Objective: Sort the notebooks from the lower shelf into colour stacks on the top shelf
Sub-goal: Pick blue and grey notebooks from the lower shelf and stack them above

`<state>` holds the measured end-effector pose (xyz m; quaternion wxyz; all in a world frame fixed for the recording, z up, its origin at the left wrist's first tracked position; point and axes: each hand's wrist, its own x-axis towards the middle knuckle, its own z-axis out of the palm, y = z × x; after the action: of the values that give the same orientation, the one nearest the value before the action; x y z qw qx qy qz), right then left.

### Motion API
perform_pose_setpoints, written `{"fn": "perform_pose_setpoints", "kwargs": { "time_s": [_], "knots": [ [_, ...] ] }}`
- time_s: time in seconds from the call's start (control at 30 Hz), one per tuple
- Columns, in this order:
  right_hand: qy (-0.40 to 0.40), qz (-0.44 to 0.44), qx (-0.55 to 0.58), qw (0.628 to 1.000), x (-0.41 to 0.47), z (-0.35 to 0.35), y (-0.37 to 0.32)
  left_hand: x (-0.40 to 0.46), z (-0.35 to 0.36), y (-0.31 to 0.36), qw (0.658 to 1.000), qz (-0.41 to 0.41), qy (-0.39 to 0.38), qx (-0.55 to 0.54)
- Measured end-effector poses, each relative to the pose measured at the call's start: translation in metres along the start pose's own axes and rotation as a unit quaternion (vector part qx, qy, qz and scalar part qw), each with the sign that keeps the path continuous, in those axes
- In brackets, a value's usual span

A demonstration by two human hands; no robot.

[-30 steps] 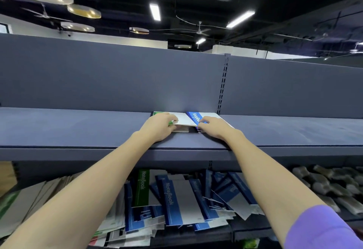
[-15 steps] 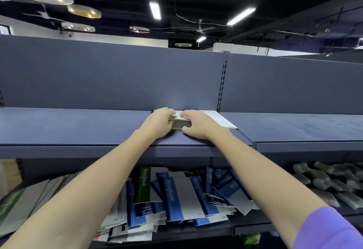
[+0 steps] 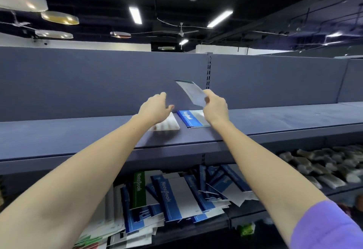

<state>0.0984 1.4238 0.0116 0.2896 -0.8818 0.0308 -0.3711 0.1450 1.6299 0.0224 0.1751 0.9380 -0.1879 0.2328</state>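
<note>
The right hand is pinching a raised notebook by its lower corner, its long axis tilting up and to the left from the fingers. The left hand is hovering with relaxed fingers, holding nothing, over the pale stack on the top shelf. The blue notebook is lying just below the right fingers, so this hand is nearer to it

One head-worn wide-angle view is given, directed forward at a shelving unit from close range. The top shelf is seen at centre, the lower shelf nearer below, the ceiling above.
</note>
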Motion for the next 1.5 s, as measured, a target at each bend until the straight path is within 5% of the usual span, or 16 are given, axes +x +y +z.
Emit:
{"fn": "perform_pose_setpoints", "kwargs": {
  "time_s": [0.4,0.67,0.97,1.5],
  "knots": [
    [-0.098,-0.012,-0.234,0.967,0.016,-0.085,0.122,0.018,0.061,0.112,0.989,0.089,-0.115,0.007],
    [-0.285,0.047,-0.157,0.944,0.034,-0.094,0.159,0.025,0.098,0.146,0.990,0.042,-0.131,0.000],
    [-0.307,-0.036,-0.166,0.936,0.046,-0.077,0.176,0.022,0.116,0.164,0.994,0.020,-0.101,0.029],
    [-0.313,-0.055,-0.145,0.937,0.067,-0.056,0.184,0.021,0.127,0.160,0.998,-0.004,-0.058,0.005]
  ]
}}
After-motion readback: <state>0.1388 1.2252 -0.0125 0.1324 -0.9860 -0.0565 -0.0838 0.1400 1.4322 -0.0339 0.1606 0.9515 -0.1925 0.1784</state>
